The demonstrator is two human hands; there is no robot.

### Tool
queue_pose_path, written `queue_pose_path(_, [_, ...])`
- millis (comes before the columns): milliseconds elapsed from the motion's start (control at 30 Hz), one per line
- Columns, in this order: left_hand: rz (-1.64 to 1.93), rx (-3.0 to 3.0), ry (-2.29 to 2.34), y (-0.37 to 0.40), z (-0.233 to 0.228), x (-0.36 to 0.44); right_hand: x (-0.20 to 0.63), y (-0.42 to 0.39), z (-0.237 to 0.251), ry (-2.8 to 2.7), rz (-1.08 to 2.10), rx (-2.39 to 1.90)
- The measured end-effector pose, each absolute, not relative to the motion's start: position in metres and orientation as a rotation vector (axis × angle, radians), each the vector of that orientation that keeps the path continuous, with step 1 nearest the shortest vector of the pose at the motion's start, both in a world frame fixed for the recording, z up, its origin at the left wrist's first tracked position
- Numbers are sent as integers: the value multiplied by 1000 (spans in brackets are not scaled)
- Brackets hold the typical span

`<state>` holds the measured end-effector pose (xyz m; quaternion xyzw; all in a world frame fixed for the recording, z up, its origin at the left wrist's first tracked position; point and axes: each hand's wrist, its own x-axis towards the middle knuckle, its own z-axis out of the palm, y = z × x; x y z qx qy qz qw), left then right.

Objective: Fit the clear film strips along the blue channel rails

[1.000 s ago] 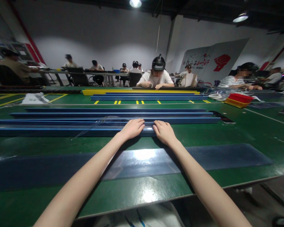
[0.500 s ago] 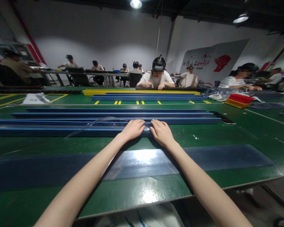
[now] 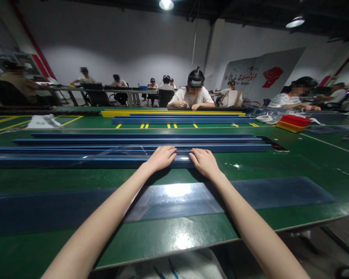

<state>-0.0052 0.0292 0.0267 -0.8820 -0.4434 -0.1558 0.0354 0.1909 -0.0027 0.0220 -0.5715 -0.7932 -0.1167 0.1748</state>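
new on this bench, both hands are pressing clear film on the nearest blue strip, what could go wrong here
1. The clear film lifts loosely left of the left hand; it may crease or trap air.
2. Both hands, the right hand too, sit at the end of the nearest blue strip, so the long free length could shift against the neighbouring strips.

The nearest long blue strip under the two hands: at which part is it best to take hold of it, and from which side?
Probably near its right end, from the near table edge. The nearest blue strip lies flat and very long, running left to right; its right end stops just by the right hand, while the left hand rests on it too. Its near edge faces bare green table, so fingers could come in there; more strips crowd the far side.
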Motion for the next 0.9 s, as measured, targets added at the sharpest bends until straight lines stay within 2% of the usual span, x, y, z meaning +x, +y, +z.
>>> queue_pose_path(433, [-452, -2706, -1367, 25, 26, 1, 182, -4, 12, -2328, -385, -1489])
queue_pose_path(900, [-422, -2713, -1368, 24, 31, -1, 194, -7, 26, -2238, -362, -1645])
